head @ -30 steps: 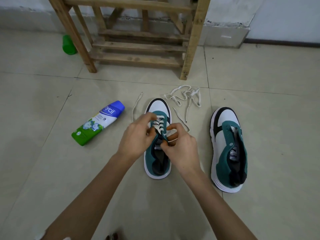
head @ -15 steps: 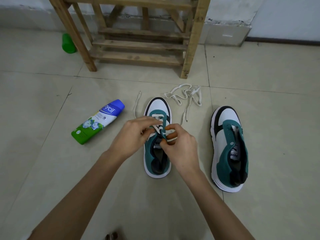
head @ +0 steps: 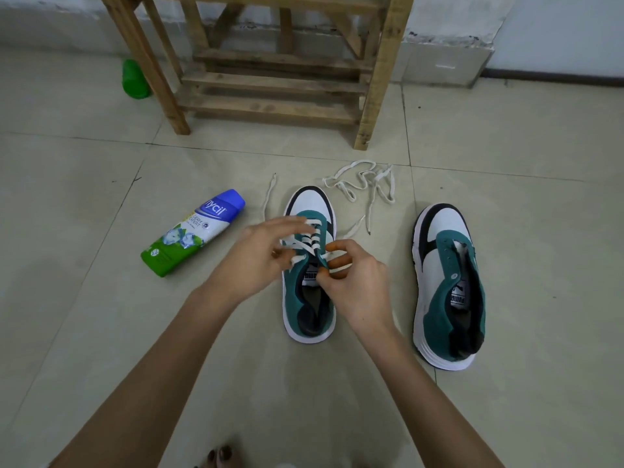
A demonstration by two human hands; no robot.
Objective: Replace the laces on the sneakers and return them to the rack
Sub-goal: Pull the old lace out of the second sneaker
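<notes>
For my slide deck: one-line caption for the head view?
Left hand and right hand lace the middle sneaker with a white lace; the second sneaker sits unlaced.

Two sneakers sit in front of the one wooden rack (head: 270, 82) — a part-laced sneaker (head: 309, 298) and an unlaced sneaker (head: 449, 292) to its right. There are two white laces: a threaded lace (head: 312, 238) and a loose lace (head: 361, 184) nearer the rack. Two hands — left hand (head: 256, 261), right hand (head: 358, 285). One blue-capped bottle (head: 192, 234) lies left of the rack's front; one green object (head: 135, 79) is behind its left leg.
</notes>
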